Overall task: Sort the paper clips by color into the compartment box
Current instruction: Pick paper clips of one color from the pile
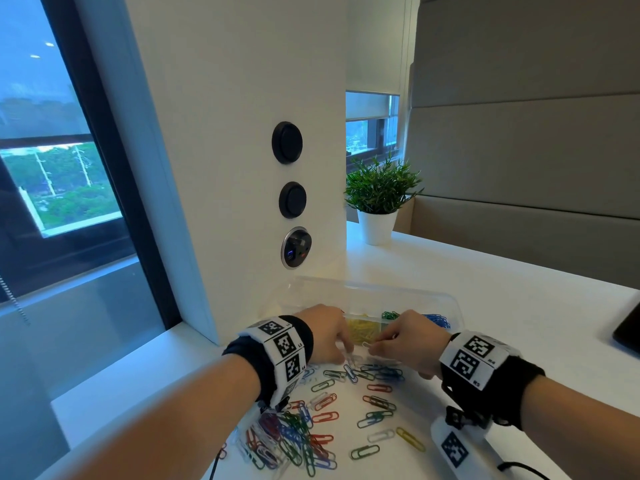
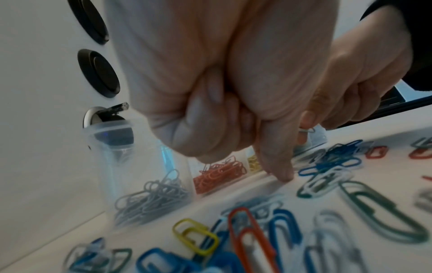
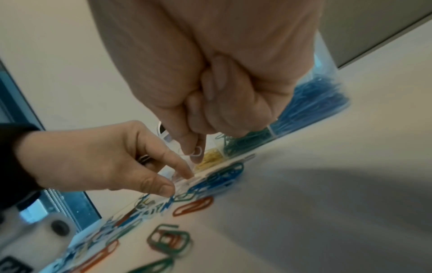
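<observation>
Paper clips (image 1: 313,434): loose heap, lower centre of the head view, mixed colours tangled.
Compartment box (image 1: 453,308): mid-frame, behind both hands, partly filled.
Right hand (image 1: 405,341): pinches a white clip (image 3: 197,150) near the box.
Left hand (image 1: 323,336): forefinger and thumb reaching to the desk; whether it holds anything, cannot tell.
Risk: linked clips may drag a wrong colour into a compartment.

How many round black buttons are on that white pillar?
2: the upper black button and the lower black button just beneath it. Below them sits a silver-ringed socket, not a button.
</observation>
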The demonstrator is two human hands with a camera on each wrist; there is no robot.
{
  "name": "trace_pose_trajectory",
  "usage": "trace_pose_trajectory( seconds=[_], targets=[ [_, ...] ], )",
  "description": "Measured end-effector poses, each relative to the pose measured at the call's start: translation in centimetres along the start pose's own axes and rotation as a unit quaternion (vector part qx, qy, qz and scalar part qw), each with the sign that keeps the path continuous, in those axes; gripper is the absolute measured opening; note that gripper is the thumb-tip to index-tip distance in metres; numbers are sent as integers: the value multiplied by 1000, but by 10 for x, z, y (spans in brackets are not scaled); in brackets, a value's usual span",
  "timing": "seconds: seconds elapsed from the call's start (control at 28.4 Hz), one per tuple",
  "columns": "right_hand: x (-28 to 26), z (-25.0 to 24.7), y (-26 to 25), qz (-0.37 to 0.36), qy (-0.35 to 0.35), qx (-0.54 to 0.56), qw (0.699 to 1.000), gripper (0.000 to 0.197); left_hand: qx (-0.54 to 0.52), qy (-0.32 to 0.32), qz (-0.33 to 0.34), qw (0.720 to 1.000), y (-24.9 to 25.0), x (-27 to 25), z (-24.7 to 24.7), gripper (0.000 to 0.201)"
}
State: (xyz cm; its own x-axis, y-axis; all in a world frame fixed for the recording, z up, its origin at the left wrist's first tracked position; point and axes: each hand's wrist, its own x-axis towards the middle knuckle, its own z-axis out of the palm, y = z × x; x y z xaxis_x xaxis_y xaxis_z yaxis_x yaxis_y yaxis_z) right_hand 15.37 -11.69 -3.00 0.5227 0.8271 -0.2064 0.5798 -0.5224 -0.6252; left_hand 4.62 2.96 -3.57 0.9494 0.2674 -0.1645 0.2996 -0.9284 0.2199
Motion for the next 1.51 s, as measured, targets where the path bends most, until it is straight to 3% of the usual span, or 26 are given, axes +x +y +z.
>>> trace_pose_trajectory(
  seconds=[0.32, 0.46, 0.6, 0.77, 0.99, 1.16, 1.23, 1.3, 1.41, 1.51],
  targets=[
    [20, 19, 4, -6, 42, -121, 992, 17, 37, -17, -22, 999, 1, -3, 1, 16],
    [24, 19, 9, 2, 53, -156, 986, 18, 6, 5, -3, 1000, 3, -2, 2, 34],
    [24, 19, 4, 5, 45, -197, 979, 21, 24, 1, 3, 1000, 8, 6, 2, 21],
    [28, 22, -6, -4, 34, -264, 964, 23, 61, -38, -34, 997, 10, 9, 2, 20],
    [21, 24, -16, -15, -5, -311, 950, 16, 61, -125, -29, 990, 0, 4, 0, 20],
    [21, 27, -19, -11, -20, -327, 945, 15, 35, -111, -27, 993, -8, 0, 2, 32],
    [19, 24, -16, -7, -9, -298, 955, 11, 16, -113, -22, 993, -9, -3, 1, 32],
    [14, 16, -11, 1, -9, -218, 976, 22, -8, -106, -22, 994, -9, -6, -3, 34],
    [2, -1, -3, 22, -22, 13, 999, 19, -67, -82, -42, 993, -12, -13, -15, 39],
    [-8, -8, 3, 83, -40, 257, 962, 13, -173, -95, -60, 979, -13, -20, -21, 34]
  ],
)
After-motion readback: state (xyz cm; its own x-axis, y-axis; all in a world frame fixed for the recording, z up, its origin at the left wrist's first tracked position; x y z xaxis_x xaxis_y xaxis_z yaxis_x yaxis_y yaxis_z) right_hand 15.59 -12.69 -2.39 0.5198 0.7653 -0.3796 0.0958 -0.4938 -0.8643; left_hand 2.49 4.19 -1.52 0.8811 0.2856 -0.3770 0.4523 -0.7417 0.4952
